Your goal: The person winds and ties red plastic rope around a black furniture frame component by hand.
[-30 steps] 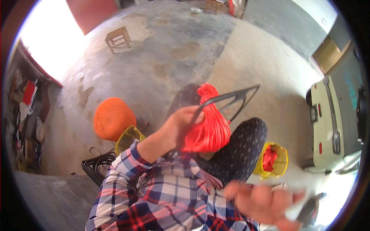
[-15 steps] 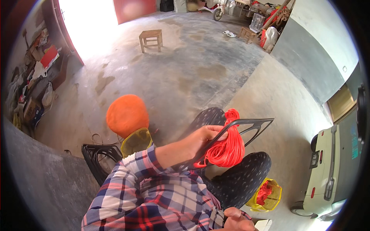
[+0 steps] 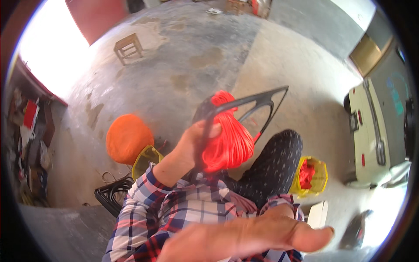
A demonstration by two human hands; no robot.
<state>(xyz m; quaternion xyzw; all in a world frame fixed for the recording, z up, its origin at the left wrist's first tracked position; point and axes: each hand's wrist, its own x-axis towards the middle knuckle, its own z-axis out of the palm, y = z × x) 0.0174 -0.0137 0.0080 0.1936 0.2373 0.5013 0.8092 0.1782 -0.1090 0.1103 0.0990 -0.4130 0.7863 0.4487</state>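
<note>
My left hand [image 3: 196,139] is closed round a black plastic triangular frame [image 3: 251,104] and a thick bundle of bright red cord [image 3: 231,144]. The cord hangs in many strands over the frame's near side, in front of my knees. The frame's pointed end sticks out to the right and is bare except for a bit of red near its lower bar. Close to the camera, low in the view, my right hand [image 3: 257,236] lies across my plaid shirt. Its thumb stands apart to the right, its fingers are blurred, and I see nothing in it.
More black frames [image 3: 111,194] lie at the left, beside a yellow bag [image 3: 146,159] and a round orange seat [image 3: 128,139]. Right of my knee stands a yellow bag [image 3: 322,181] with red material inside. A wooden stool [image 3: 127,46] and a parked vehicle [image 3: 364,126] are farther off.
My view has turned and tilted down. My left hand with the frame and cord has come up nearer the camera. My right hand has risen from the lower edge and swung across my front.
</note>
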